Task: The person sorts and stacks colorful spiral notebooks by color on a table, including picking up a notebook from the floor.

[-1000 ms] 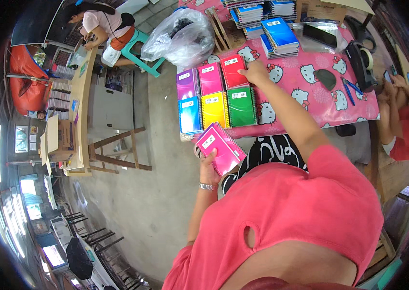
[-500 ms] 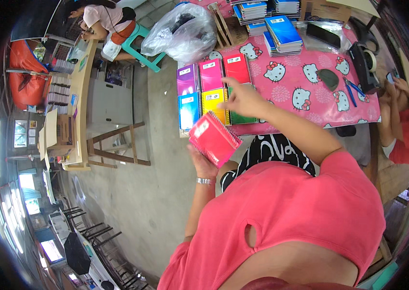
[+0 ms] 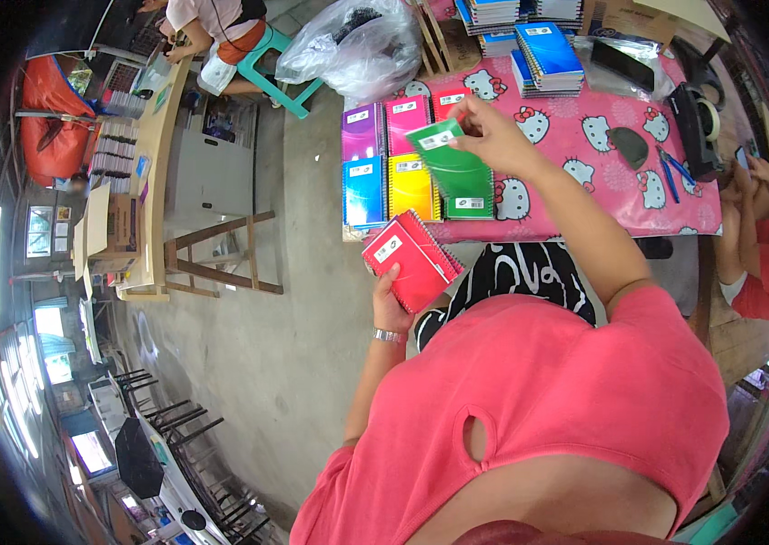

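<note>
My left hand (image 3: 391, 304) is closed on a small stack of red spiral notebooks (image 3: 421, 272), thumb on the top cover, just off the table's near edge. My right hand (image 3: 491, 134) pinches the upper end of a green spiral notebook (image 3: 457, 163), tilted above another green notebook (image 3: 471, 205) lying on the table. Beside it are a yellow notebook (image 3: 414, 191) and a blue notebook (image 3: 364, 191). Behind these sit a purple notebook (image 3: 363, 138), a pink notebook (image 3: 408, 125) and a red notebook (image 3: 449, 103), the last partly hidden by the lifted one.
Stacked blue notebooks (image 3: 550, 56) stand at the back of the pink-covered table (image 3: 548, 211). To the right lie a phone (image 3: 622, 64), pliers (image 3: 669, 173) and a tape dispenser (image 3: 693, 132). A plastic bag (image 3: 348, 54) and green stool (image 3: 286, 86) are behind left. Other people sit nearby.
My right hand has taken hold of the green notebook and raised its upper end. My left thumb has come over the red notebooks, which have shifted slightly right.
</note>
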`<move>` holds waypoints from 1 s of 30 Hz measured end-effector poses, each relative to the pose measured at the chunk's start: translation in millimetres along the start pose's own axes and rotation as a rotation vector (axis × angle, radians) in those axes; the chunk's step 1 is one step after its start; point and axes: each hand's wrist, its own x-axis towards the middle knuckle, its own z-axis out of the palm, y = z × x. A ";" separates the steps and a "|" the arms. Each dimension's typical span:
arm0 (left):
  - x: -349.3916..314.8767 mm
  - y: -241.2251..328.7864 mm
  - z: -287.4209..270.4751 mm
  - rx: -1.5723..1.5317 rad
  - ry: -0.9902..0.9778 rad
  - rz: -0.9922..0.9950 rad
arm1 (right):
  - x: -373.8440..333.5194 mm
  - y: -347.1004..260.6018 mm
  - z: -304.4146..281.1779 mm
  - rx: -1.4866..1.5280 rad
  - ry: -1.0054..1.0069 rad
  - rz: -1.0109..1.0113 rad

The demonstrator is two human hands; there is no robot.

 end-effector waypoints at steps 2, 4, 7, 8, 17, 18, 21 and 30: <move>1.6 -0.2 1.3 0.031 -0.011 0.023 | -3.6 -29.8 11.2 0.090 -0.083 -0.023; 5.4 -1.1 2.4 0.041 -0.028 0.030 | -5.9 -45.4 21.4 0.206 -0.358 -0.128; 12.1 -4.9 -14.2 -0.156 -0.119 -0.086 | -13.8 -90.1 35.1 0.027 -0.853 -0.171; 11.1 -5.4 -14.7 -0.156 -0.116 -0.087 | -15.1 -103.6 39.6 -0.137 -1.061 -0.232; -10.8 -10.4 -2.7 -0.193 -0.153 -0.269 | 7.4 -14.5 112.4 -0.501 -0.332 -0.466; -14.1 -12.1 -9.8 -0.195 -0.149 -0.262 | 38.7 -4.9 97.9 -0.520 -0.277 -0.198; -12.9 -12.3 -32.3 -0.007 -0.072 -0.277 | 44.0 35.3 76.0 -1.017 -0.205 0.074; -7.6 -1.5 -30.2 0.054 0.033 -0.107 | 47.4 7.8 58.7 -0.227 -0.110 -0.001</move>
